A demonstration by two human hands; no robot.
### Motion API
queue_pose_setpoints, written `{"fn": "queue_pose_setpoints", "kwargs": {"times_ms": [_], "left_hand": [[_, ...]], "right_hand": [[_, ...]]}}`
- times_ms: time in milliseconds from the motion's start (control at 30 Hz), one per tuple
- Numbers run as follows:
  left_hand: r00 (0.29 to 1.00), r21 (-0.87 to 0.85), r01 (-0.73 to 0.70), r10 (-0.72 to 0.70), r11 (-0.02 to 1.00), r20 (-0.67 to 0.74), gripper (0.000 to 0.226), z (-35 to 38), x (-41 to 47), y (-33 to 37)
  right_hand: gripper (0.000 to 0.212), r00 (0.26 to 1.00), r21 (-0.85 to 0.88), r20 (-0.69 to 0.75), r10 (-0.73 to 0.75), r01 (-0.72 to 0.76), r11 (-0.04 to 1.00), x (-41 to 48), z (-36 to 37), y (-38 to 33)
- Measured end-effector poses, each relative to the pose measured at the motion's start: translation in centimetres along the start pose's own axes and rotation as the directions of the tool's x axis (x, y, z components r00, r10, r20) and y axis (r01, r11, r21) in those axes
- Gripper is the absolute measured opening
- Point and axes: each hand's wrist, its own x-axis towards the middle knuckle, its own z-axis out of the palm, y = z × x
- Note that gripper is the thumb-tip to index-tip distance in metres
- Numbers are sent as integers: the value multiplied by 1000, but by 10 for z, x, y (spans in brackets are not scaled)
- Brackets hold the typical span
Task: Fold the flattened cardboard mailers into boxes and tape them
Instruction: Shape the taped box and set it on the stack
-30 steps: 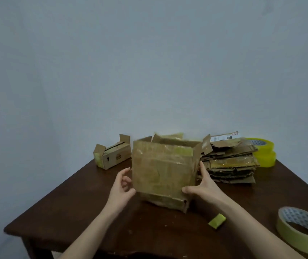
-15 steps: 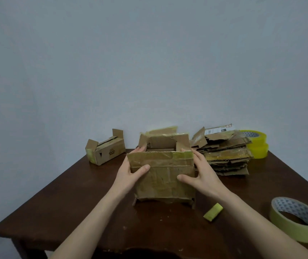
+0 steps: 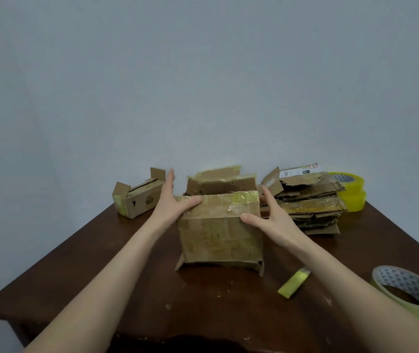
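Observation:
A worn brown cardboard box point(image 3: 220, 233) stands in the middle of the dark wooden table point(image 3: 88, 263), its top flaps partly folded over and its near flap streaked with old tape. My left hand point(image 3: 171, 202) lies against the box's left upper edge with straight fingers, thumb on the near flap. My right hand point(image 3: 269, 215) lies against the right upper edge, fingers straight, thumb on the front face. A stack of flattened cardboard mailers point(image 3: 307, 200) lies to the right behind the box.
A small folded box point(image 3: 138, 197) with open end flaps sits at the back left. Two stacked yellow tape rolls point(image 3: 351, 192) stand at the back right, another tape roll point(image 3: 407, 291) lies near right. A short yellow tape piece point(image 3: 292, 282) lies on the table.
The box was set down from a lifted, tilted pose and its near top flap folded over. Both hands moved up to its top edges, and the fingers straightened.

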Motion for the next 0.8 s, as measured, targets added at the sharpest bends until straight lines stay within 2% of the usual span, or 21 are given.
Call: {"fn": "queue_pose_setpoints", "kwargs": {"times_ms": [67, 133, 200, 300, 367, 467, 533, 633, 700, 800], "left_hand": [[994, 11, 54, -55, 998, 95, 116, -1, 6, -1], [993, 45, 59, -63, 997, 96, 98, 1, 5, -7], [999, 69, 31, -34, 997, 37, 80, 2, 3, -11], [998, 98, -14, 19, 995, -56, 58, -8, 3, -16], [1000, 172, -4, 9, 985, -28, 43, -17, 3, -23], [999, 291, 21, -33, 957, 39, 24, -22, -6, -43], [1000, 266, 21, -25, 964, 14, 19, -20, -12, -53], [999, 312, -32, 34, 950, -1, 28, -8, -15, -50], [989, 481, -145, 137, 865, 52, 32, 6, -12, -41], [950, 742, -309, 220, 594, 220, 40, 25, -8, -32]], "right_hand": [[111, 998, 70, 43, 39, -42, 997, 6, 0, 0], [113, 995, 42, 75, 62, -65, 997, 10, 1, -1], [119, 994, 17, 86, 69, -71, 997, 14, 5, -5], [122, 990, 87, 106, 88, -98, 991, 18, 23, -5], [121, 979, 89, 158, 126, -141, 986, 18, 42, 6], [118, 975, 125, 158, 156, -177, 976, 19, 63, 17], [117, 978, 101, 161, 135, -152, 983, 25, 60, 13], [117, 975, 40, 202, 93, -103, 994, 29, 39, 11], [113, 971, -10, 224, 85, -85, 996, 26, 22, 14], [95, 970, -167, 235, 69, -29, 986, 18, 7, 11]]}}
